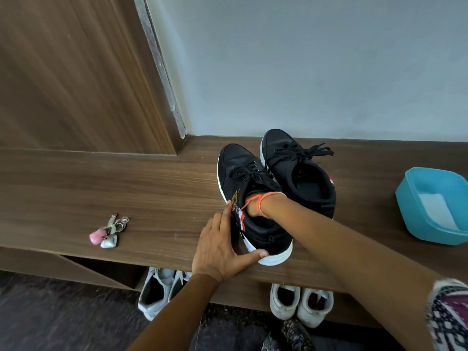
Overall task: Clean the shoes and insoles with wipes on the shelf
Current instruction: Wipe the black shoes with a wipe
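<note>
Got near shoe (268,234) on the shelf (152,188), far shoe (298,173) right beside at its 1 o'clock, both black. Bracing near shoe with left hand (217,249) at 7 o'clock, fingers (225,216) straight and spread on the side, thumb (262,254) against the white sole (278,257). Can't tell about right hand (253,210) fingers, buried inside that shoe. Spotting tub (410,206) with wipes (435,209) at 3 o'clock, keychain (107,233) way off at 9 o'clock.

The right wrist wears an orange thread band (260,202), the sleeve (449,312) a white-black-magenta pattern.
</note>
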